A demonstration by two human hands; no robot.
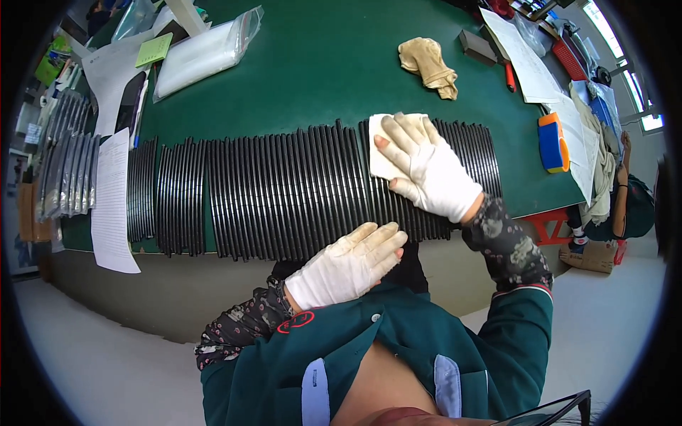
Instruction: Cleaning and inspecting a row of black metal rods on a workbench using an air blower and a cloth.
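Many thin black rods (284,192) lie side by side in a row along the near part of the green table, with narrow gaps between some groups. My right hand (433,170), in a white glove with some bare fingertips, lies flat on a folded white cloth (383,160). That cloth rests on the rods toward the right. My left hand (348,263), gloved the same way, has its fingers stretched out over the near ends of the middle rods. Whether it presses on them I cannot tell.
A crumpled beige cloth (430,65) lies on the far side of the table (334,64). At right are a grey block (478,47) and a blue-orange tape dispenser-like object (553,142). Plastic bags (206,57) and a paper sheet (112,206) lie left. Another person (629,199) is at far right.
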